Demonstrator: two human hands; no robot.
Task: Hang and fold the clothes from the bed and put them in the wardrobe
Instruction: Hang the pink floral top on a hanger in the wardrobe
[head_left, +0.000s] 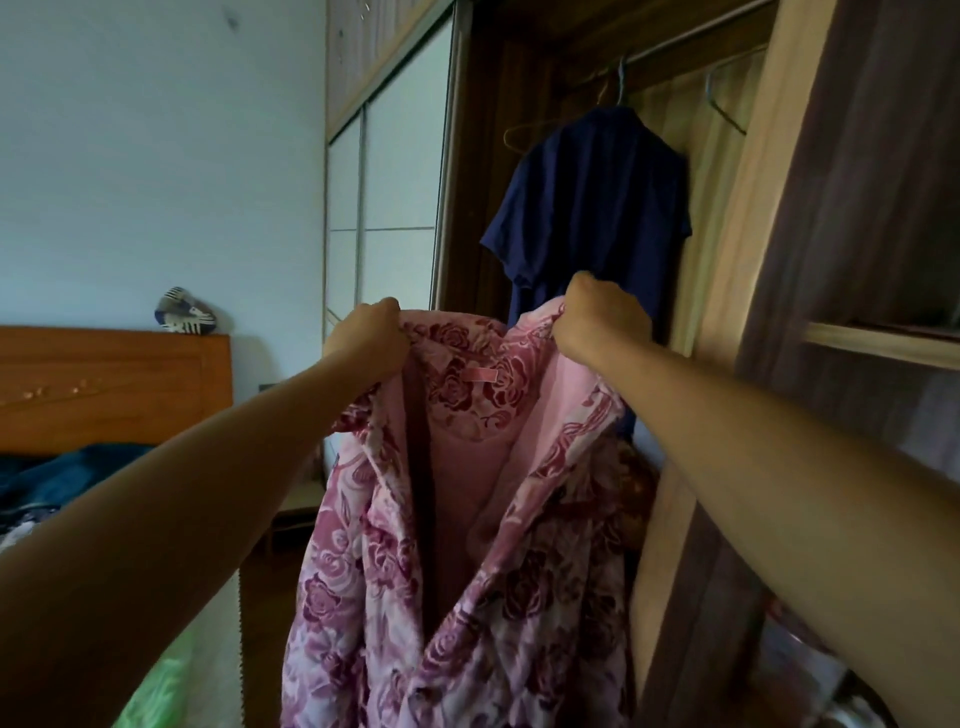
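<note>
A pink quilted jacket with a dark rose pattern (467, 571) hangs in front of me, open at the front, its plain pink lining showing. My left hand (371, 332) grips its left shoulder at the collar. My right hand (602, 317) grips the right shoulder, slightly higher. Behind the jacket stands the open wardrobe (737, 260). Inside it a dark blue short-sleeved shirt (597, 208) hangs from a hanger on the rail (691, 39).
An empty wire hanger (724, 104) hangs on the rail right of the shirt. A wooden shelf (883, 345) juts out at right. White sliding doors (395, 182) stand left of the opening. The bed's wooden headboard (114, 384) and dark bedding (62, 483) lie at left.
</note>
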